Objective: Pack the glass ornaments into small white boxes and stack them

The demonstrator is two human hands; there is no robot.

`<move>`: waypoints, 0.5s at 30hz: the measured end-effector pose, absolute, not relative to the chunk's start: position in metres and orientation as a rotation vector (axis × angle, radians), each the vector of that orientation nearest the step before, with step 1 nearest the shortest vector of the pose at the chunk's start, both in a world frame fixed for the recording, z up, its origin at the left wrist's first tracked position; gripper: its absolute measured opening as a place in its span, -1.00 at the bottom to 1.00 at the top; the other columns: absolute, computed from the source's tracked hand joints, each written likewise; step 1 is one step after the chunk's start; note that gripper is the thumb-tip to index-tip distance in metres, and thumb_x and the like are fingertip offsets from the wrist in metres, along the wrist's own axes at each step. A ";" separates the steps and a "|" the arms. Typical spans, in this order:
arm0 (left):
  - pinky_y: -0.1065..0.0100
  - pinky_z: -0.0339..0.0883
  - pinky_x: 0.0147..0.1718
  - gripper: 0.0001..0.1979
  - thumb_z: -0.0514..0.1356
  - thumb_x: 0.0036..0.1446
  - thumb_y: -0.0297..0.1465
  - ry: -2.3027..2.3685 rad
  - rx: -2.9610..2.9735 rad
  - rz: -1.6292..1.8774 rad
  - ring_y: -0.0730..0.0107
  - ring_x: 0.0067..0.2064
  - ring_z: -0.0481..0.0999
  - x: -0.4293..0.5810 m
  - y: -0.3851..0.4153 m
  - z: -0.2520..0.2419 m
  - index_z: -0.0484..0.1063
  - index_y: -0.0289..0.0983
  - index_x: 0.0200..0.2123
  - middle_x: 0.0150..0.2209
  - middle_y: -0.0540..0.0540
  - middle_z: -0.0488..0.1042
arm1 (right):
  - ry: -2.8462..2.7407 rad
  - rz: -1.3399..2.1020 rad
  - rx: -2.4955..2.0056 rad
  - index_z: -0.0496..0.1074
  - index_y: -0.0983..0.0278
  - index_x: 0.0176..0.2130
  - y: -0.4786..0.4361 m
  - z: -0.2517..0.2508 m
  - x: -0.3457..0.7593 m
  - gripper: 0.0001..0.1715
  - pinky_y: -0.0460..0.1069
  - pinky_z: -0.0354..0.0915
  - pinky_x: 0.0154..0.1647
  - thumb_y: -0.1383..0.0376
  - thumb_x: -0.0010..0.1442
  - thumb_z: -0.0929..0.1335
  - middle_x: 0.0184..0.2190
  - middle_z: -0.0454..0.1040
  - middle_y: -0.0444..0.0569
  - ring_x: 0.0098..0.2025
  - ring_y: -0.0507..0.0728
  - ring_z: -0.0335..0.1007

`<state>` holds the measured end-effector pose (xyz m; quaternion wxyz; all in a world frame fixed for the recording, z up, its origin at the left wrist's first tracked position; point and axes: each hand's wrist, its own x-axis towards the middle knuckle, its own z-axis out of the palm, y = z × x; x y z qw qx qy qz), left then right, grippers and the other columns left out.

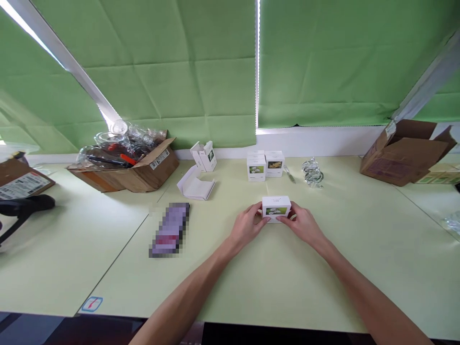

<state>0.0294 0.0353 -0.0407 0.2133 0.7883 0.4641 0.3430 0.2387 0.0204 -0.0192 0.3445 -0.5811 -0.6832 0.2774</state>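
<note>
A small white box (276,201) with a green flower picture on its front stands on the pale table in front of me. My left hand (248,221) grips its left side, fingers behind and thumb at the front lower edge. On the right side my right hand (302,223) holds it the same way. Behind it stand similar white boxes (256,173), some stacked, and another white box (274,165) with a yellow picture. A pen-like item (289,174) lies beside them, and a shiny clear-wrapped bundle (312,172) sits further right.
An opened white box (204,157) and a bent white card piece (196,187) are at the back left. A blurred-out purple phone-like object (169,230) lies left of my arm. Cardboard boxes stand left (154,170) and right (398,158), before green blinds (215,72).
</note>
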 end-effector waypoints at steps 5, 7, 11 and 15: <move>0.25 0.56 -0.24 -0.65 0.20 0.24 -0.35 1.389 2.240 0.905 0.26 -0.16 0.64 0.029 0.035 -0.041 0.37 -0.20 0.10 0.05 -0.15 0.54 | -1.701 0.660 -1.525 0.44 0.26 -0.11 0.051 -0.031 0.254 -0.61 0.04 0.42 -0.36 0.08 0.14 0.40 -0.26 0.63 0.01 -0.39 0.15 0.52; 0.23 0.55 -0.18 -0.71 0.20 0.25 -0.37 1.409 2.315 0.853 0.23 -0.13 0.64 0.028 0.034 -0.040 0.41 -0.21 0.04 0.05 -0.14 0.53 | -1.666 0.597 -1.574 0.44 0.28 -0.07 0.070 -0.034 0.259 -0.58 0.04 0.41 -0.35 0.09 0.14 0.39 -0.25 0.63 0.03 -0.39 0.15 0.51; 0.17 0.51 -0.05 -0.78 0.18 0.26 -0.41 1.369 2.527 0.735 0.17 -0.04 0.60 0.026 0.032 -0.040 0.45 -0.21 -0.03 0.03 -0.15 0.54 | -1.636 0.527 -1.620 0.46 0.32 -0.01 0.110 -0.033 0.264 -0.54 0.05 0.38 -0.33 0.13 0.15 0.38 -0.20 0.62 0.08 -0.38 0.15 0.49; 0.16 0.51 -0.05 -0.80 0.16 0.26 -0.44 1.319 2.641 0.663 0.17 -0.02 0.59 0.025 0.031 -0.041 0.46 -0.19 -0.06 0.01 -0.13 0.54 | -1.614 0.486 -1.677 0.52 0.33 -0.07 0.142 -0.028 0.259 -0.62 0.00 0.33 -0.31 0.21 0.15 0.38 -0.26 0.63 0.05 -0.38 0.13 0.48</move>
